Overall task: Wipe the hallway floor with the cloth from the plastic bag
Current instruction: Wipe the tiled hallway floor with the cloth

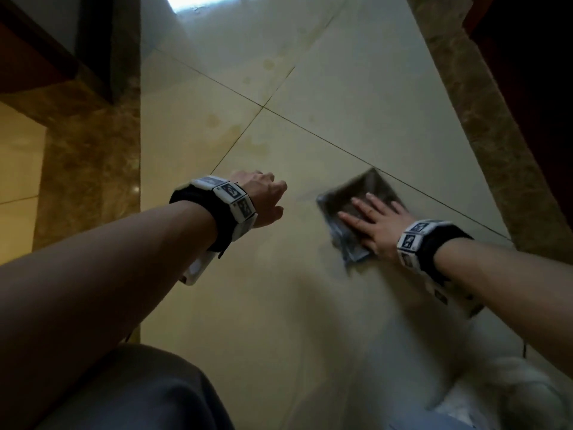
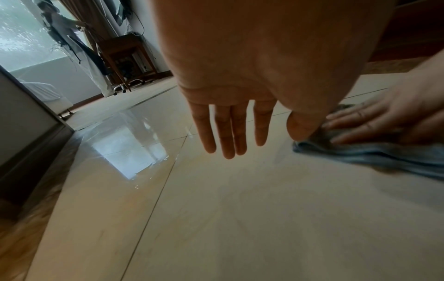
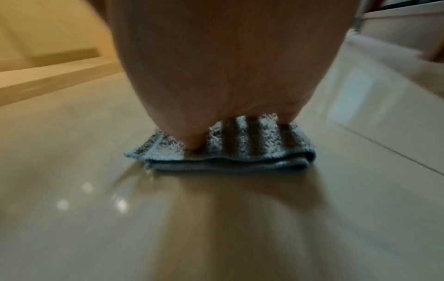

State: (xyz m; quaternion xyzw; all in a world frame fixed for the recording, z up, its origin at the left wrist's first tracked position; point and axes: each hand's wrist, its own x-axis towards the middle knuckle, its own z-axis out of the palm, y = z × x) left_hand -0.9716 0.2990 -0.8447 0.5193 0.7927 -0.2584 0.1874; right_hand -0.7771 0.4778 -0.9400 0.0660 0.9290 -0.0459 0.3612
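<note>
A person crouches over a glossy cream-tiled floor (image 1: 356, 97), both forearms reaching forward and each wrist wrapped in a black band carrying white marker blocks. The right hand (image 1: 376, 220) lies flat, fingers straight and slightly spread, pressing down on a folded cloth (image 1: 350, 193) that rests on the tile. The cloth is blue-grey with darker stripes, folded into several layers; its edges look smeared with motion blur in the head view. It sits just short of a dark grout line (image 1: 310, 125) that crosses the floor diagonally.

The left hand (image 1: 263, 197) hovers above the floor beside the cloth, holding nothing. From its wrist camera the fingers (image 2: 225, 131) hang straight and close together, pointing down, clear of the tile, with the thumb just beside the cloth's near corner.

Faint yellowish stains (image 1: 248, 141) mark the tiles ahead of the left hand, near where the grout lines cross. A band of brown marble edging (image 1: 90, 150) runs along the left of the hallway, and a matching strip (image 1: 483, 119) runs along the right, close to the cloth. Dark wooden door framing (image 1: 62, 41) stands at the upper left. The person's grey-clad knee (image 1: 139, 392) fills the lower left corner, and something pale and crinkled, too blurred to identify, lies at the lower right. Bright window light reflects off the floor at the far end.
</note>
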